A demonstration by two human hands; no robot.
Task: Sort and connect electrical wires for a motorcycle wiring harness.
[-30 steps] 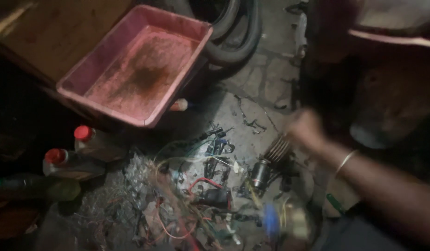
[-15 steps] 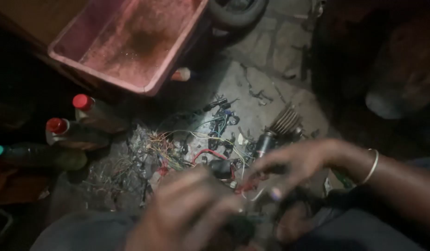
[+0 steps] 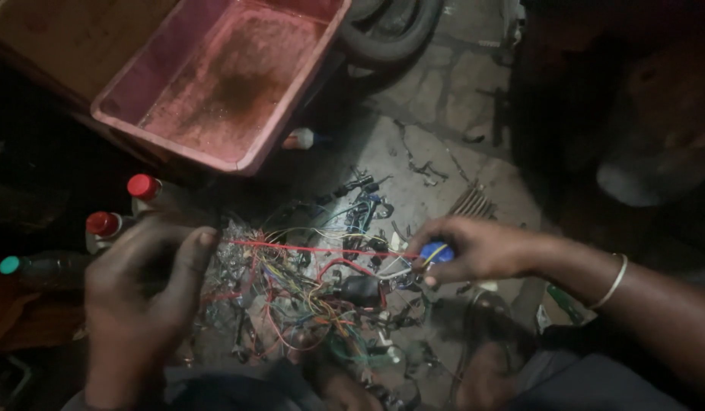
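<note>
Item: green-capped bottle (image 3: 33,266), lying dark at far left on the floor (image 3: 444,152). Just right of it, two red-capped bottles (image 3: 124,205), upright, close together.

Item: pink plastic tub (image 3: 215,84), upper left, tilted, its inside stained brown.

Item: left hand (image 3: 139,304), lower left, fingers curled and closed; thumb and fingertips pinch one end of a red wire (image 3: 307,248).

Item: red wire, stretched taut and nearly level between the two hands, above a tangle of coloured wires (image 3: 307,312) heaped on the floor at centre.

Item: black tyre (image 3: 390,30), top centre, partly cut off by the frame.

Item: small ribbed metal part (image 3: 474,202), on the floor right of centre.

Item: right hand (image 3: 474,247), closed around a small blue object (image 3: 438,253) and the wire's other end. A metal bangle (image 3: 613,280) sits on its wrist.
</note>
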